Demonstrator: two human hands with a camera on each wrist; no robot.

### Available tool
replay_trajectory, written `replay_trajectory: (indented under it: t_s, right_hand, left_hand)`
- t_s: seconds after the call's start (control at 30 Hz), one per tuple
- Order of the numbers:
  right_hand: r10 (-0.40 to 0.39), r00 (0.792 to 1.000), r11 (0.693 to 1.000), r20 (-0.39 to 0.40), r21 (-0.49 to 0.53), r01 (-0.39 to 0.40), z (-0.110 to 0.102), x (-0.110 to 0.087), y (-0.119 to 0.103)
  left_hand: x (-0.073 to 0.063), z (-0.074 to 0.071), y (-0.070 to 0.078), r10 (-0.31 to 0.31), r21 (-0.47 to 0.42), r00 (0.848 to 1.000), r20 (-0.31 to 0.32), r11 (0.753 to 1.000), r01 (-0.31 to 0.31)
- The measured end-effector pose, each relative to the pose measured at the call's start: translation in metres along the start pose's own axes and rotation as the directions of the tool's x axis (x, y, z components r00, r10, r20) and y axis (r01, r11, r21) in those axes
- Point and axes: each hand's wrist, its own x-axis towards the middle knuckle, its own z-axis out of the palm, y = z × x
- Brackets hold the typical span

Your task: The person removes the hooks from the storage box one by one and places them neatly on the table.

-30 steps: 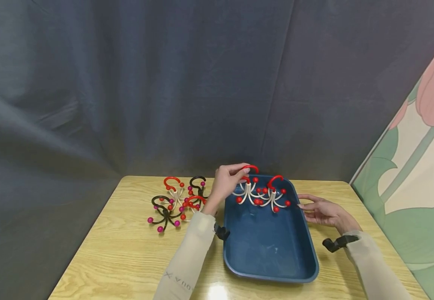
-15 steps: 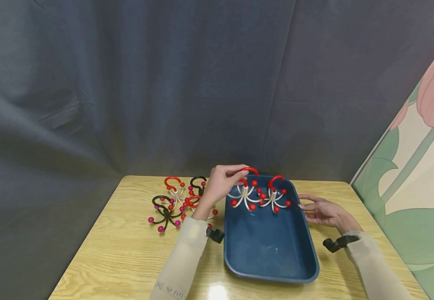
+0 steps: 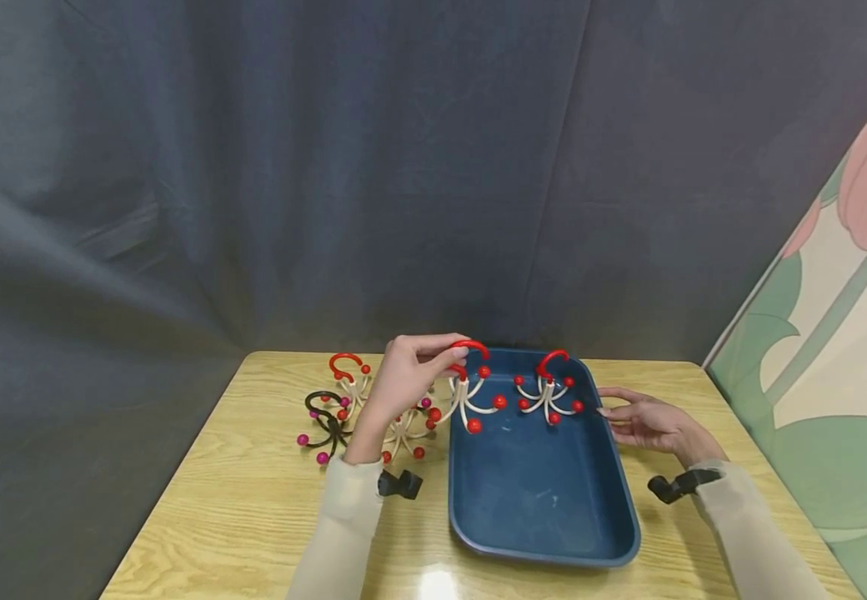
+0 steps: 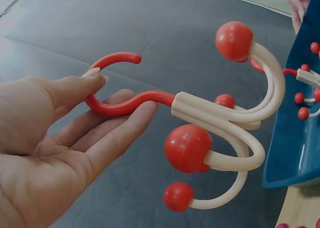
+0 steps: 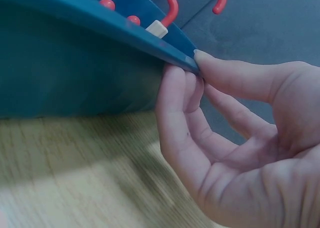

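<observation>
My left hand (image 3: 402,377) pinches the curved red hook of a cream hook hanger (image 3: 464,396) between thumb and fingers. In the left wrist view, the hanger (image 4: 200,110) has several curved arms tipped with red balls. It is held over the left rim of a blue tray (image 3: 538,492). A second red-and-cream hook hanger (image 3: 546,390) stands inside the tray's far right part, its hook up. At the tray's right side, my right hand (image 3: 651,427) grips the rim; the right wrist view shows thumb on top and curled fingers (image 5: 172,103) below.
Left of the tray, a black hook hanger with magenta balls (image 3: 333,427) and a red-and-cream hanger (image 3: 351,383) stand on the wooden table (image 3: 238,500). My left hand partly covers another cream hanger (image 3: 402,429). A dark curtain (image 3: 403,208) hangs behind.
My left hand has moved left with the hook hanger, from above the tray's inside to its left rim, and now hides the rear black hanger. My right hand stays at the rim.
</observation>
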Motion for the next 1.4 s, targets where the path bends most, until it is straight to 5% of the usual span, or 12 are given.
replay_trajectory:
  t_s: [0.77, 1.4]
  right_hand:
    - [0.002, 1.0, 0.999, 0.002, -0.033, -0.002, -0.002, 0.004, 0.002]
    - [-0.012, 1.0, 1.0, 0.019, -0.005, 0.012, 0.001, -0.002, 0.001]
  left_hand:
    - [-0.087, -0.039, -0.015, -0.072, 0.082, 0.989, -0.129, 0.993, 0.083]
    - [-0.119, -0.052, -0.049, -0.101, 0.081, 0.989, -0.111, 0.991, 0.11]
